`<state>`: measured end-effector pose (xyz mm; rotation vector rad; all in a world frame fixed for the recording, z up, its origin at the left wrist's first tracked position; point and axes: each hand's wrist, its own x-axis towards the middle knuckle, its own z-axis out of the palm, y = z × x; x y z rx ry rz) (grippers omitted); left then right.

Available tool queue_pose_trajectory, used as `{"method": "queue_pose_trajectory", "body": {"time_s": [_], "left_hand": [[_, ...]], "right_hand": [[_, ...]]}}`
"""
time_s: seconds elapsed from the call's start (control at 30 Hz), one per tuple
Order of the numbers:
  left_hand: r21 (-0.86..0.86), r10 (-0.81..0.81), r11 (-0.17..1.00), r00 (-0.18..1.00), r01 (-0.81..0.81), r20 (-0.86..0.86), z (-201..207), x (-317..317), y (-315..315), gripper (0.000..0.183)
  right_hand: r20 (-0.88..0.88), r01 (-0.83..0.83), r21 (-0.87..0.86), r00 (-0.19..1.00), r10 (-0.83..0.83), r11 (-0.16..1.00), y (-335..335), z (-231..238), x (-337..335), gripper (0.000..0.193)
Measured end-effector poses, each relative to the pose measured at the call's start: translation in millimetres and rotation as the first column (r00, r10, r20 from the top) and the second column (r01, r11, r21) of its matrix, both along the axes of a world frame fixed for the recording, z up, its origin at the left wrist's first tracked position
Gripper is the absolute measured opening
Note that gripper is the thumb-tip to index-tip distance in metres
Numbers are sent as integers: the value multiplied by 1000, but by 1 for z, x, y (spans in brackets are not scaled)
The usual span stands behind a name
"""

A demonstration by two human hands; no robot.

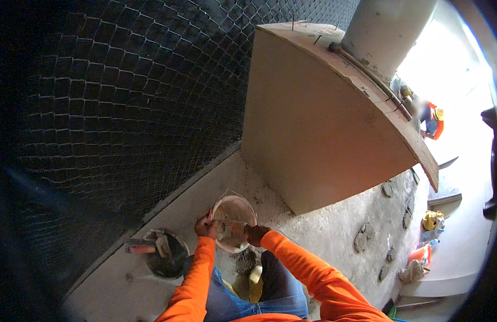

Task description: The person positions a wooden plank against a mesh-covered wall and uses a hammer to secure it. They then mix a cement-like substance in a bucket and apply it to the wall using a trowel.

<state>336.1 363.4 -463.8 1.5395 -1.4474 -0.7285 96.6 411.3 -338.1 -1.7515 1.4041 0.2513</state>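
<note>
A pale, dirt-smeared bucket [249, 206] with a wire handle is on the concrete floor in front of my knees. My left hand [206, 226] is closed on its left rim. At the right side of the bucket, my right hand [256, 235] grips a flat, mortar-coated trowel [231, 231], whose blade lies across the bucket's mouth. My fingers hide the trowel's handle. To the left, a dark bucket [176, 266] has a red-handled tool [141, 249] and another flat tool [163, 247] resting across its top.
Beyond the buckets rises a chain-link mesh [125, 102] over a dark surface. A large plastered block [318, 123] with a curved top edge juts out ahead. Mortar patches [363, 237] dot the floor at right, near an orange bucket [422, 254]. Another person [433, 121] works far right.
</note>
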Motion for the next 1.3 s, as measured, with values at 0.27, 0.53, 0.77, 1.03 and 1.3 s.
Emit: {"method": "queue_pose_trajectory", "body": {"time_s": [0.27,0.53,0.77,1.03,1.3], "left_hand": [[597,338,797,890,-97,-306,-150,-23,-14,26],[261,138,960,982,-101,-131,-139,-33,-11,38],[-308,-46,951,986,-6,-159,-24,13,-3,35],[268,620,767,780,-583,-80,-55,242,123,16],[-160,357,865,358,-475,863,-48,368,127,54]], "right_hand": [[-327,-154,-73,937,122,985,-41,-89,13,56],[-431,-184,-133,895,111,974,-43,-145,31,62],[-525,-469,1,751,399,883,-89,-169,29,70],[-573,-525,-221,752,326,822,-40,-173,30,60],[-502,-442,-192,811,299,876,-39,-210,5,54]]}}
